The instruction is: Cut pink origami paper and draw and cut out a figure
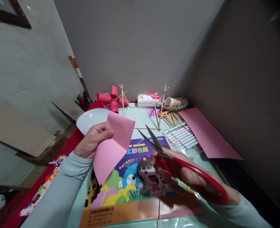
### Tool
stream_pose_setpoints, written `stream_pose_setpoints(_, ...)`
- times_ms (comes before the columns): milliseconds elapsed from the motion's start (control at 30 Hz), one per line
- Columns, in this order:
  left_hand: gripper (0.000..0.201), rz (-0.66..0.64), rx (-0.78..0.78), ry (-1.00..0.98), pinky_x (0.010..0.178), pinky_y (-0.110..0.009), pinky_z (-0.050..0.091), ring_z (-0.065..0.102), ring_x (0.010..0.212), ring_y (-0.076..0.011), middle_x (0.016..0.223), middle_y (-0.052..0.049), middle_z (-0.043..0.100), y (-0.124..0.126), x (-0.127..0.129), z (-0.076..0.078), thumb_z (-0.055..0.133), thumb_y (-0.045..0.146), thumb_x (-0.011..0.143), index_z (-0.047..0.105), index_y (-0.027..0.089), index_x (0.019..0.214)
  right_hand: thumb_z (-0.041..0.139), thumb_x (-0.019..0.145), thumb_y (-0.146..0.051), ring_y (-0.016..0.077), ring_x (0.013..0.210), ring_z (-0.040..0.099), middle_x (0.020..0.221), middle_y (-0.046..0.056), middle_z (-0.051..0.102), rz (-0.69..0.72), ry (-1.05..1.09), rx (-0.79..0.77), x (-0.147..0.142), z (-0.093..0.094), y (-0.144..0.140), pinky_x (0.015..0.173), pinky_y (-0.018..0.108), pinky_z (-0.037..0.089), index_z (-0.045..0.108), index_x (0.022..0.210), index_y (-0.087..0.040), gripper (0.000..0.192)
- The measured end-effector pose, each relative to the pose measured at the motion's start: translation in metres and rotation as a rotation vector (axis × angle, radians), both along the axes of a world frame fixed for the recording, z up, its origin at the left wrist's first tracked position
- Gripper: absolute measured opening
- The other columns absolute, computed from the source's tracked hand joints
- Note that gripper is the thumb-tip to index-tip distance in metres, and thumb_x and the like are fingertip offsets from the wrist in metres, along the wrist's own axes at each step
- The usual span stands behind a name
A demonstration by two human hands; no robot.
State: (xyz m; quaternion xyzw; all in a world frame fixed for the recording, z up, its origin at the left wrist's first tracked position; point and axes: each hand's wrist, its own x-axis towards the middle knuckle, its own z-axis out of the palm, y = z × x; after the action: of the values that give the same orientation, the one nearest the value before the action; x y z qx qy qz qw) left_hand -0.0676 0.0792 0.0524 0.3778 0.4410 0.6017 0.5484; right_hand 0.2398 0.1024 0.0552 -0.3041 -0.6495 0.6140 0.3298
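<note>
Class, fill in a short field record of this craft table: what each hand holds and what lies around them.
left hand: holds a folded pink paper
right hand: grips red scissors, blades open
under hands: origami paper pack
behind: white bowl, stick frame, red paper rolls
right side: marker pens, pink sheet

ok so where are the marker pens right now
In the head view the marker pens lie in a row on the table, right of centre, just beyond the open scissors in the right hand, with a pink paper sheet on their right.
</note>
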Motion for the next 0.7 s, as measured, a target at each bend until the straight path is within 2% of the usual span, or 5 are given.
stream_pose_setpoints(133, 0.03, -0.034, 0.04, -0.017, 0.062, -0.019, 0.058, 0.07, 0.066, -0.0144, 0.074, -0.004, 0.075, 0.0, -0.003, -0.003, 0.091, 0.026, 0.064, 0.076, 0.015, 0.086, 0.064, 0.083, -0.065, 0.0096, 0.059, 0.051, 0.089, 0.006, 0.06, 0.384, 0.087, -0.27, -0.001, 0.003, -0.008, 0.047, 0.02, 0.043, 0.065, 0.114, -0.017, 0.057)
stream_pose_setpoints(200, 0.026, -0.058, 0.04, -0.009, 0.062, -0.019, 0.058, 0.07, 0.067, -0.014, 0.076, -0.004, 0.076, 0.0, -0.005, -0.005, 0.09, 0.026, 0.066, 0.076, 0.015, 0.086, 0.062, 0.085, -0.063, 0.0083, 0.06, 0.048, 0.092, 0.006, 0.058, 0.46, 0.133, -0.391, -0.003, 0.005, -0.01, 0.048, 0.019, 0.04, 0.063, 0.117, -0.018, 0.055)
stream_pose_setpoints(433, 0.03, -0.069, 0.017, 0.059, 0.06, -0.02, 0.057, 0.069, 0.064, -0.0141, 0.075, -0.003, 0.075, 0.0, -0.004, -0.007, 0.092, 0.03, 0.063, 0.076, 0.016, 0.084, 0.065, 0.083, -0.062, 0.0097, 0.062, 0.045, 0.092, 0.007, 0.057, 0.459, 0.175, -0.45, -0.01, 0.009, -0.011, 0.047, 0.019, 0.039, 0.062, 0.112, -0.017, 0.054)
stream_pose_setpoints(567, 0.036, -0.043, -0.01, 0.098, 0.056, -0.02, 0.055, 0.066, 0.062, -0.0142, 0.074, -0.002, 0.074, 0.0, -0.003, -0.006, 0.094, 0.033, 0.057, 0.076, 0.017, 0.084, 0.066, 0.085, -0.06, 0.0072, 0.056, 0.037, 0.082, 0.002, 0.05, 0.454, 0.2, -0.453, -0.01, 0.014, -0.01, 0.044, 0.018, 0.035, 0.064, 0.104, -0.017, 0.048)
stream_pose_setpoints(700, 0.035, -0.04, -0.018, 0.215, 0.054, -0.018, 0.049, 0.06, 0.059, -0.0108, 0.068, -0.001, 0.07, 0.0, -0.005, -0.006, 0.094, 0.036, 0.056, 0.073, 0.015, 0.074, 0.063, 0.087, -0.06, 0.0067, 0.052, 0.033, 0.073, -0.002, 0.044, 0.476, 0.223, -0.438, -0.01, 0.012, -0.008, 0.043, 0.019, 0.033, 0.062, 0.105, -0.017, 0.047)
